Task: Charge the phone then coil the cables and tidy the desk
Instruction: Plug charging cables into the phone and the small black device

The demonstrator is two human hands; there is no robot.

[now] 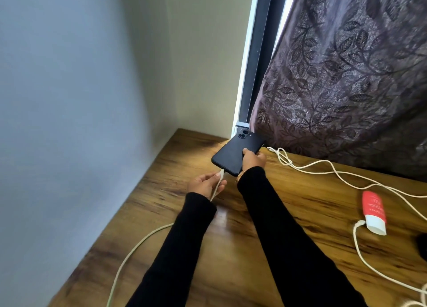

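Phone: my right hand (253,159) grips the matte black phone (238,151) by its near right edge, back face up, two round lenses at the far end; it is tilted near the desk's far corner, and I can't tell if it rests on the wood
Charging cable: my left hand (204,184) pinches the thin white cable (129,253) just behind its plug, whose tip sits at the phone's bottom edge; whether it is seated I can't tell
Desk: glossy wood (254,249), streaked brown grain
Loose cables: smooth white cords (335,172) loop across the right side, one plug end just beside the tube, running out of view at the right
Tube: red plastic with a white cap (374,212), lying flat; print too small to read
Curtain: heavy purple-brown fabric (346,75) with raised leaf pattern, hiding the desk's back edge
Sleeves: black, covering both arms to the wrist
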